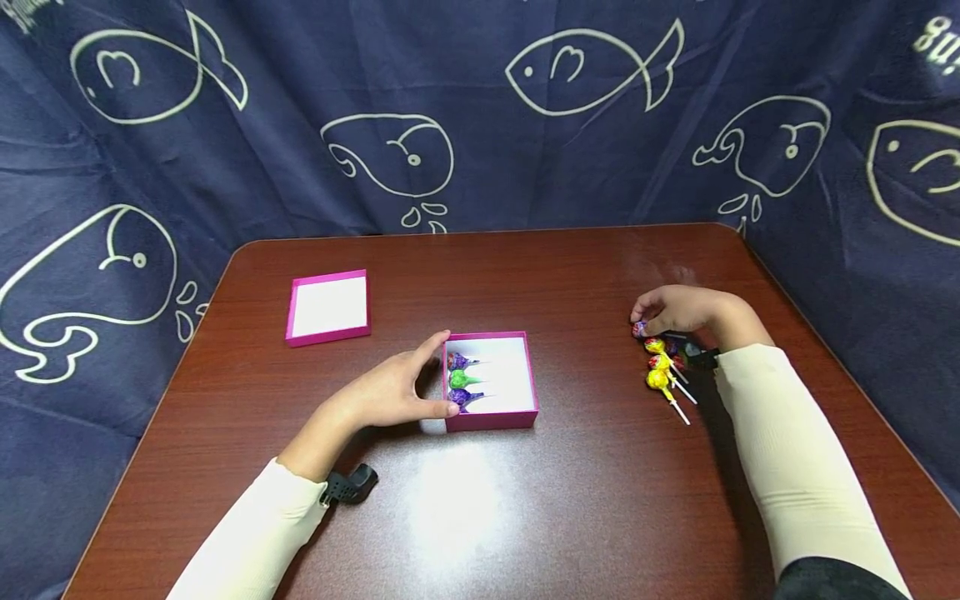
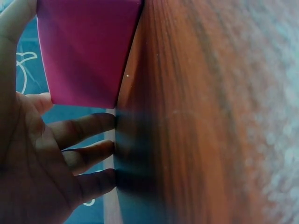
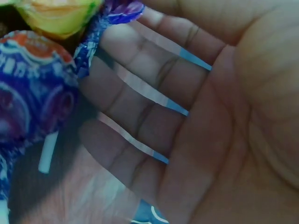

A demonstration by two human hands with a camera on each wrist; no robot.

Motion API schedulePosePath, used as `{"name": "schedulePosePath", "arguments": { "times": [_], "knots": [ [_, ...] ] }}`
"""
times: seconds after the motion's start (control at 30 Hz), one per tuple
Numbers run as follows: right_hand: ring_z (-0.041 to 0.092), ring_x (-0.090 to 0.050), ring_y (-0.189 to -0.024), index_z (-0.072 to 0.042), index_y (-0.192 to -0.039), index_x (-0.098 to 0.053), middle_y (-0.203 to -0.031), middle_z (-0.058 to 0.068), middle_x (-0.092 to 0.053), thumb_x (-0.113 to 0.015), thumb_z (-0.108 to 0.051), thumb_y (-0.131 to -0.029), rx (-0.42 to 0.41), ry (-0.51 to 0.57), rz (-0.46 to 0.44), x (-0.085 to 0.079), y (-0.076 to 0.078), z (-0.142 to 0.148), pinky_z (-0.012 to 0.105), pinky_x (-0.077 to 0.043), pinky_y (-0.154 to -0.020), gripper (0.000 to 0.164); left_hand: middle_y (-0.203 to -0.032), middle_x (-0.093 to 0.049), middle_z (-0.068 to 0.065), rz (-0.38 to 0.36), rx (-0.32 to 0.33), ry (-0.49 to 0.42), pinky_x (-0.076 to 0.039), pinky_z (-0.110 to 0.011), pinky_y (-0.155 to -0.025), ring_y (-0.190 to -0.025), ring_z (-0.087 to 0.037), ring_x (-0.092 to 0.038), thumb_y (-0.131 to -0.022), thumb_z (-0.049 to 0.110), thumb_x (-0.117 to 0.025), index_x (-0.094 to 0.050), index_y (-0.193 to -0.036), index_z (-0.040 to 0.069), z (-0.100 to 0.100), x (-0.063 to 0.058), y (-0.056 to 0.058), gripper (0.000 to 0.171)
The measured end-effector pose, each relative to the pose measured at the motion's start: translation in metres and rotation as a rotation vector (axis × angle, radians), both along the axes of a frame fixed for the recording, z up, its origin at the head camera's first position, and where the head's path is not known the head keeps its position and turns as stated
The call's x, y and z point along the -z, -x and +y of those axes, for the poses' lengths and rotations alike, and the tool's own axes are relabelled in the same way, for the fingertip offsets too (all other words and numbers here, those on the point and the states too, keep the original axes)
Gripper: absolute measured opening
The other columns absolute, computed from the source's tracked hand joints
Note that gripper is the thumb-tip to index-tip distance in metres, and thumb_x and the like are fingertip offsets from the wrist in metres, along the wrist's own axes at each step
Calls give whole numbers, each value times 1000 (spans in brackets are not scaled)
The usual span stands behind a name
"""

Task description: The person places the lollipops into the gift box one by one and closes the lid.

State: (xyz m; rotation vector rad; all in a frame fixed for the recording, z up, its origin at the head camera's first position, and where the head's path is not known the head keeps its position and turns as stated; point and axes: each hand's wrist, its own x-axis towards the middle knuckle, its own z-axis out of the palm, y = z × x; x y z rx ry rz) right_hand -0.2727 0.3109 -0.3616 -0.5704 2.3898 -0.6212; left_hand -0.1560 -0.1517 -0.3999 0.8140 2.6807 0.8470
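My left hand (image 1: 390, 390) holds the left side of a pink square box (image 1: 491, 422), thumb at its near corner and index finger at its far corner. Its other fingers stretch down beside the pink wall in the left wrist view. Inside the box, a purple lollipop (image 1: 459, 362), a green lollipop (image 1: 459, 379) and another purple lollipop (image 1: 459, 397) lie in a column along the left wall. At the right, my right hand (image 1: 686, 308) pinches a purple-wrapped lollipop (image 1: 639, 329) between thumb and fingertips, over a small group of lollipops. The palm hides part of that group.
Several loose lollipops, among them a yellow lollipop (image 1: 658, 380), lie beneath and in front of the right hand, white sticks toward the lower right. A pink-rimmed lid (image 1: 330, 336) with a white inside lies at the back left. Dark blue cloth (image 1: 480, 167) surrounds the brown table (image 1: 585, 500).
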Motion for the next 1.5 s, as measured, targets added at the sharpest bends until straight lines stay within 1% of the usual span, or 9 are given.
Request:
{"name": "schedulePosePath", "arguments": {
  "times": [0.23,0.47,0.53,0.67,0.8,0.9,1.1,1.3,1.5],
  "knots": [
    [17,-53,-81,1,-101,-65,-89,2,-62,-67,-4,-92,7,2,20,0,-1,-3,33,-45,-74,11,-137,-56,-21,0,-3,3,-39,-47,-107,-128,-31,-52,-79,59,-75,-20,-158,13,0,0,0,107],
    [16,-53,-79,-1,-103,-66,-87,2,-62,-68,-9,-93,38,43,85,-4,-3,-4,30,-45,-71,13,-138,-55,-21,-9,-7,-1,-38,-47,-108,-129,-30,-51,-79,59,-75,-20,-159,13,1,0,0,107],
    [16,-54,-79,-3,-102,-66,-87,1,-62,-69,-10,-93,41,49,120,-8,-4,-8,30,-45,-71,12,-138,-55,-20,-13,-8,-2,-38,-47,-108,-129,-30,-51,-79,59,-75,-20,-159,13,1,0,0,107],
    [16,-55,-79,-7,-101,-68,-85,1,-63,-71,-15,-93,17,51,194,-20,-8,-18,32,-45,-70,12,-136,-57,-19,-17,-7,-1,-39,-47,-107,-127,-30,-53,-79,59,-75,-20,-159,13,1,-1,-1,107],
    [16,-53,-73,-12,-99,-69,-81,0,-60,-71,-19,-93,4,53,224,-34,-15,-35,32,-43,-65,10,-135,-58,-19,-18,-6,-4,-40,-47,-106,-126,-30,-54,-79,59,-76,-20,-159,14,1,-2,-1,107],
    [15,-52,-72,-13,-98,-68,-80,-1,-60,-70,-18,-94,-31,69,241,-44,-21,-48,31,-43,-64,7,-135,-57,-19,-23,-8,-10,-39,-47,-107,-127,-30,-53,-78,58,-77,-20,-159,14,1,-3,-1,108],
    [14,-53,-76,-18,-98,-68,-82,-4,-60,-71,-16,-93,-166,94,310,-60,-30,-77,31,-44,-68,6,-139,-54,-19,-41,-19,-9,-37,-47,-109,-130,-29,-50,-77,61,-77,-20,-159,15,2,-3,-2,109],
    [12,-54,-75,-19,-98,-69,-82,-8,-61,-72,-18,-93,-287,128,353,-67,-36,-106,31,-45,-69,6,-138,-55,-18,-52,-29,-1,-38,-48,-108,-129,-30,-51,-76,62,-77,-20,-159,16,2,-3,-1,110],
    [11,-54,-74,-17,-98,-68,-80,-8,-60,-71,-13,-91,-360,136,374,-74,-41,-135,32,-46,-68,8,-137,-57,-18,-54,-31,1,-38,-48,-108,-128,-30,-52,-76,61,-77,-20,-159,17,2,-3,-1,110]
  ]
}}
